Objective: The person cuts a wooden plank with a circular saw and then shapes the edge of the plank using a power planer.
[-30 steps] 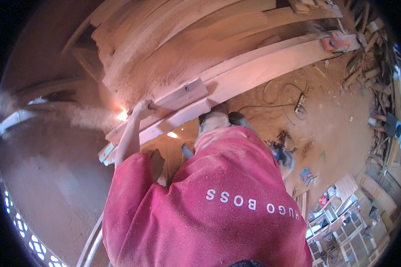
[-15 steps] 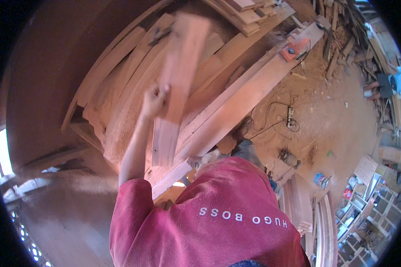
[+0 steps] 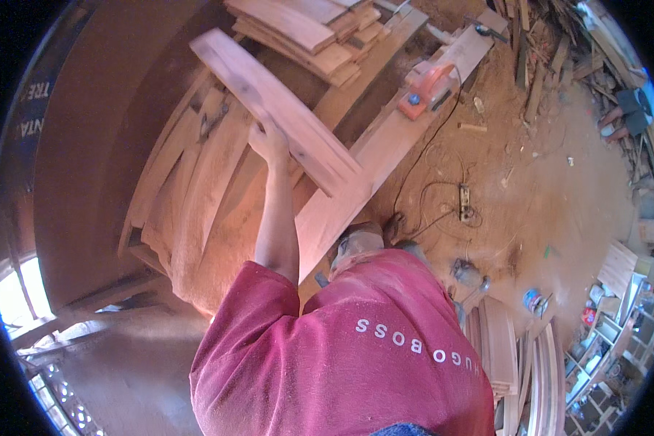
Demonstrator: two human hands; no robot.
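My left hand (image 3: 269, 142) grips the near long edge of a flat, reddish wooden board (image 3: 258, 98), its fingers closed around it. The board slants from upper left to lower right. Its lower right end lies over a long, thick plank (image 3: 385, 149); whether the two touch, I cannot tell. On the far part of that plank sits an orange electric hand planer (image 3: 425, 91) with a blue knob, its dark cord trailing to the floor. My right hand is out of view.
Loose boards (image 3: 189, 163) and sawdust lie left of the plank, with stacked boards (image 3: 305, 29) beyond. A power strip (image 3: 464, 202) and cords lie on the dusty floor. More planks (image 3: 494, 341) stand at lower right. Another person (image 3: 634, 107) is at the far right, by scrap wood.
The board has swung from nearly upright to a slant, its far end going left and its near end right. My left hand moved slightly right and farther away with it. The view has shifted.
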